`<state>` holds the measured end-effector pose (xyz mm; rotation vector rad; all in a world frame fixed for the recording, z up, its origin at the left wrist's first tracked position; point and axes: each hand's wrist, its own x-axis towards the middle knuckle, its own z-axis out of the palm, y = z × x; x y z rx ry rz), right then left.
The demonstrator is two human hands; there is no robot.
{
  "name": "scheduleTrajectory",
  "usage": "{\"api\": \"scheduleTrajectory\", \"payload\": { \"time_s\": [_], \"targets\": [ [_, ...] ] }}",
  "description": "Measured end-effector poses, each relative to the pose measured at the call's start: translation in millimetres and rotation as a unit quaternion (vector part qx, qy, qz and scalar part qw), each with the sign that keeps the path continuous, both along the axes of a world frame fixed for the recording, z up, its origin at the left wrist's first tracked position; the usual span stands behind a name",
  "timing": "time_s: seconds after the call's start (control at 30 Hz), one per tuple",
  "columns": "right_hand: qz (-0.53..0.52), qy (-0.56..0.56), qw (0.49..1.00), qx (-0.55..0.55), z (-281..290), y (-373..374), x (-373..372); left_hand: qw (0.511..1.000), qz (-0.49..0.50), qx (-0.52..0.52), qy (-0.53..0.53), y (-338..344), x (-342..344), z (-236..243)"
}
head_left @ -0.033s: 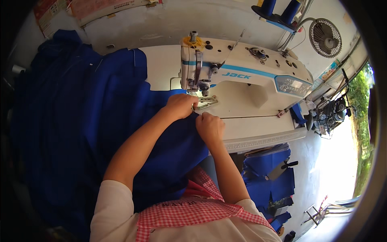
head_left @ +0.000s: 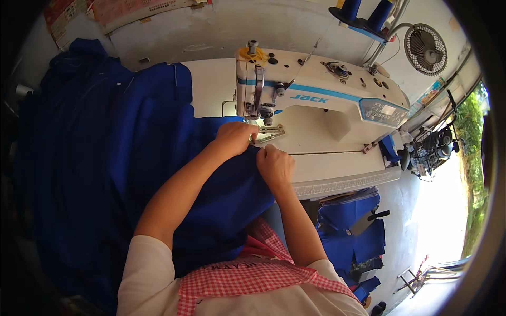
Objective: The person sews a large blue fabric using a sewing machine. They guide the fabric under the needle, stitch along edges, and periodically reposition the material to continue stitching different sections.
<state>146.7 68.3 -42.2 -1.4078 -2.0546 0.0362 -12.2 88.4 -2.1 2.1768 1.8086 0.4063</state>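
Note:
A large spread of dark blue fabric [head_left: 153,142] lies over the left of the sewing table and hangs toward my lap. Its right edge runs up under the needle area of a white sewing machine [head_left: 316,89]. My left hand [head_left: 236,138] rests on the fabric just in front of the presser foot, fingers bent and closed at its edge. Close by on the right, my right hand [head_left: 276,164] pinches the edge of the same fabric. A metal guide [head_left: 271,132] sits on the machine bed beside my left fingertips. The needle is mostly hidden.
Blue thread cones [head_left: 377,18] stand on a holder behind the machine, near a small fan [head_left: 426,50]. A ruler strip [head_left: 342,184] lines the table's front edge. Blue fabric pieces [head_left: 353,226] are stacked below on the right. A bicycle with a basket [head_left: 429,150] stands by the bright doorway.

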Motion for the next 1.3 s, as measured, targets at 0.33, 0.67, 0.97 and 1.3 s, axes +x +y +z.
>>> {"api": "scheduleTrajectory", "payload": {
  "time_s": [0.33, 0.67, 0.97, 1.3],
  "targets": [
    [0.134, 0.203, 0.970, -0.006, -9, -9, 25, 0.964, -0.057, 0.234, -0.112, -53, 27, -44],
    [0.028, 0.071, 0.995, -0.065, -6, 33, -21, 0.947, -0.029, 0.253, -0.197, -71, 15, -47],
    [0.176, 0.399, 0.660, -0.611, 35, -106, 54, 0.940, 0.126, 0.230, -0.218, -194, -19, -19],
    [0.141, 0.345, 0.765, -0.525, 40, -109, 65, 0.979, 0.143, 0.144, 0.009, -197, -42, -30]
  ]
}}
